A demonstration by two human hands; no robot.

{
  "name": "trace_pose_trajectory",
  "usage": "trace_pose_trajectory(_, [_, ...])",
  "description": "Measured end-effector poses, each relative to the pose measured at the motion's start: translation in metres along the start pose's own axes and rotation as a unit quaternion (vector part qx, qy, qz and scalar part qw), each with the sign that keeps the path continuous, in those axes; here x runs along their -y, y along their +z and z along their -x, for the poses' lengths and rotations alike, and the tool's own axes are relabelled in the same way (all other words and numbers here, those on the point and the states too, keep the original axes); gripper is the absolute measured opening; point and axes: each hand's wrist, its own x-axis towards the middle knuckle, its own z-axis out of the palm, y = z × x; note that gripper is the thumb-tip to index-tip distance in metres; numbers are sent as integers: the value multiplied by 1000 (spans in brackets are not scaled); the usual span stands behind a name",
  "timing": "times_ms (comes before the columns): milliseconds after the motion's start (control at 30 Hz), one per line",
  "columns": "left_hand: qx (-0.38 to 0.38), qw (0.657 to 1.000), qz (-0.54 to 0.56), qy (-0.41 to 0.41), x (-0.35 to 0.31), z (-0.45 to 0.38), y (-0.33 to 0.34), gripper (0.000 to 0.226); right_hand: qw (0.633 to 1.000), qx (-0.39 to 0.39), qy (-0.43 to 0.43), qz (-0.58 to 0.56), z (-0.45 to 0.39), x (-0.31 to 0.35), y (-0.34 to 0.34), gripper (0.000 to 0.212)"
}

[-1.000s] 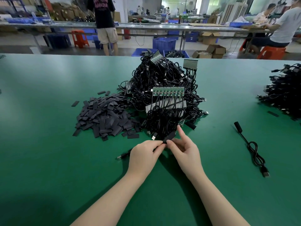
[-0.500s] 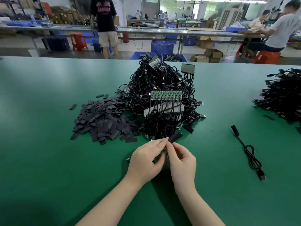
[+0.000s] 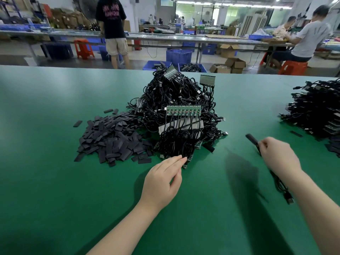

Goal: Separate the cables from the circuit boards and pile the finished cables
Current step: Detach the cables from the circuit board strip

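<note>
On the green table mat (image 3: 46,181), going left to right: a heap of flat dark grey sleeve pieces (image 3: 110,138) is lying beside the central tangle of black cables still joined to green circuit board strips (image 3: 181,118), positions matching half a second ago. The left hand (image 3: 162,179), which was pinching a cable end together with the right hand at the near edge of the tangle, is now staying there alone, its fingertips (image 3: 181,159) touching the nearest cables and a small green board end (image 3: 188,160); its grip is loose, with extended fingers, and whether it is pinching anything cannot be told. The right hand (image 3: 280,159) has moved well to the right and is now holding a black cable with a blocky black connector (image 3: 252,140), fingers curled round it. A coiled black cable with a plug (image 3: 283,188) is lying under the right wrist, partly hidden, so whether it is a second cable cannot be told. The pile of finished black cables (image 3: 316,111) is cut off by the right edge. Motion blur is softening the background workers.
</note>
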Motion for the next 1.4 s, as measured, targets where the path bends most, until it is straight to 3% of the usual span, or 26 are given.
trace_pose_trajectory(100, [4, 1000, 0, -4, -1, 0, 0, 38, 995, 39, 7, 96, 1, -23, 28, 28])
trace_pose_trajectory(233, [12, 1000, -1, -9, -1, 0, 0, 38, 978, -37, 30, 203, 11, -33, 48, 31])
trace_pose_trajectory(333, [17, 1000, 7, -16, 0, -1, 0, 38, 985, -17, 94, 142, 5, -38, 52, 37])
trace_pose_trajectory(500, [23, 1000, 0, -17, -1, -1, 0, 38, 992, 21, 94, 82, -9, -52, 44, 36])
trace_pose_trajectory(633, [25, 999, -4, -21, -1, -2, 0, 37, 985, -60, 94, 129, -11, -35, 37, 42])
trace_pose_trajectory(733, [20, 1000, -3, -22, 0, -4, 1, 33, 992, -120, -6, 40, -6, 20, 29, 47])
trace_pose_trajectory(900, [-8, 1000, -6, -22, -1, -4, 1, 28, 972, -79, -148, -164, 1, 132, 9, 52])
trace_pose_trajectory(1067, [-35, 999, -4, -27, -1, -2, 0, 26, 990, 33, -84, -107, -20, 182, -1, 56])
trace_pose_trajectory(1300, [-39, 999, -2, -11, 3, -2, 2, 26, 983, 42, -48, -173, -24, 182, 8, 45])
trace_pose_trajectory(1400, [-58, 998, -8, -1, 2, -11, -4, 26, 955, 6, -57, -292, -21, 176, 6, 21])
